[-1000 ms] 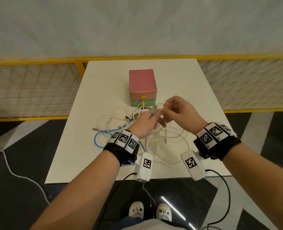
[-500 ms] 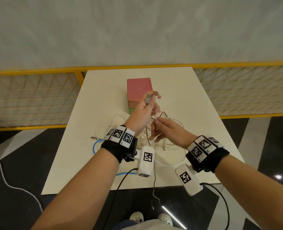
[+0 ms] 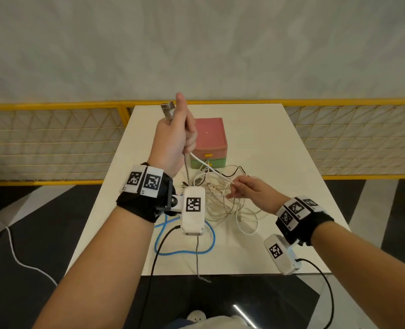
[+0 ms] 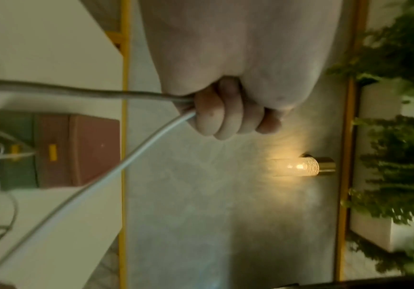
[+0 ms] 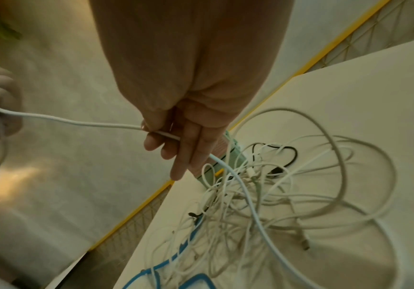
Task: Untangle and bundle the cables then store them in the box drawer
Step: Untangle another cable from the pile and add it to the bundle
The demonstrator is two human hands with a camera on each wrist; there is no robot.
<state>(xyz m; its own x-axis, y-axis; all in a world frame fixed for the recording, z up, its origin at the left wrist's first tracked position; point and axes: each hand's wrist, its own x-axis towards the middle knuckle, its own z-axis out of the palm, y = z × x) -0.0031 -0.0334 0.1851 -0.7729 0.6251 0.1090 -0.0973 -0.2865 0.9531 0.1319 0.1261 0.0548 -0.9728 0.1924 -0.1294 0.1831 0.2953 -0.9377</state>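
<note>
My left hand (image 3: 177, 131) is raised above the table and grips a white cable (image 3: 205, 165) and a grey one in its fist; a silver USB plug (image 3: 167, 110) sticks out at the top. In the left wrist view the curled fingers (image 4: 228, 119) close round both cables (image 4: 131, 158). My right hand (image 3: 246, 191), lower down, pinches the same white cable (image 5: 77, 122) between thumb and fingers (image 5: 160, 139), over the tangled pile of white, black and blue cables (image 3: 223, 200) (image 5: 262, 195). The pink and green drawer box (image 3: 209, 143) stands behind the pile with both drawers shut.
The white table (image 3: 279, 150) is ringed by a yellow mesh railing (image 3: 54, 138). A blue cable loop (image 3: 185, 251) lies near the front edge. A grey cable end hangs over the front edge (image 3: 198, 269). Wrist camera leads trail to the dark floor.
My left hand has lifted higher with the USB plug, drawing the white cable taut out of the pile. My right hand dropped to the tangle and slid along that cable.
</note>
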